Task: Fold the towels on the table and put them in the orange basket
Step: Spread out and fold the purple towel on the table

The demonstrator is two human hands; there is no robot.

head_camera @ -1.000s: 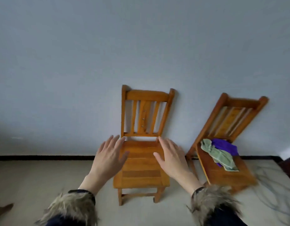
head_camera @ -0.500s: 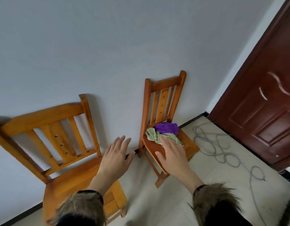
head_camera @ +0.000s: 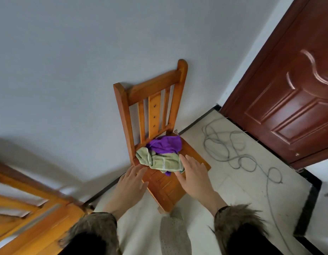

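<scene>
Both hands reach forward over a wooden chair (head_camera: pixel 165 183) that stands with its back against a pale wall. The left hand (head_camera: pixel 131 183) has its fingers straight and slightly spread, holding nothing; its fingertips lie over the near left corner of the seat, just short of the green towel (head_camera: pixel 160 160), and whether they touch the wood cannot be told. The right hand (head_camera: pixel 194 173) is likewise flat with the fingers fanned. Its fingertips overlap the green towel's right edge, but contact with the cloth cannot be confirmed.

The green towel lies crumpled on the seat directly beyond both hands, between them. The purple towel (head_camera: pixel 166 143) sits bunched behind it, against the chair's slats, with a small purple corner peeking out under the green one near the right thumb. How much of it lies beneath the green towel is hidden.

Left of the left hand, a second wooden chair (head_camera: pixel 36 218) is blurred and cut off by the frame edge. Right of the right hand, a grey cable (head_camera: pixel 233 150) loops loosely across the tiled floor toward a dark red door (head_camera: pixel 295 100), itself cropped at the frame's edge. Furry cuffs (head_camera: pixel 238 218) cover both wrists; the arms run out of frame below.
</scene>
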